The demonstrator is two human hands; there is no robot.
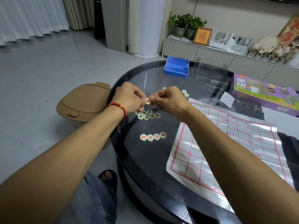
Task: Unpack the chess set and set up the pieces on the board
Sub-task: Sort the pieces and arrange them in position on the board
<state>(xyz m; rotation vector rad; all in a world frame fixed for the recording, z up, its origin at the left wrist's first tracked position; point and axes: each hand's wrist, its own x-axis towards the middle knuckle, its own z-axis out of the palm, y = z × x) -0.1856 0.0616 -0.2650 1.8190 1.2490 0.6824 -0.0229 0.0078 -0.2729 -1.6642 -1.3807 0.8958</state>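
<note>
Both hands meet above the dark glass table [145, 167]. My left hand [129, 98] and my right hand [168, 101] pinch one small white disc piece with red lettering [148, 101] between their fingertips. Below them lies a cluster of several black-lettered pieces [147, 114]. Nearer to me, a row of several red-lettered pieces [153, 136] sits on the glass. A few blank-side pieces [185, 93] lie beyond my right hand. The white board sheet with red grid lines [226, 143] lies flat at the right, with no pieces on it.
A blue plastic tray [176, 66] and a clear plastic lid [210, 73] stand at the table's far side. The purple game box [265, 92] lies far right. A tan lidded bin [84, 102] stands on the floor left of the table.
</note>
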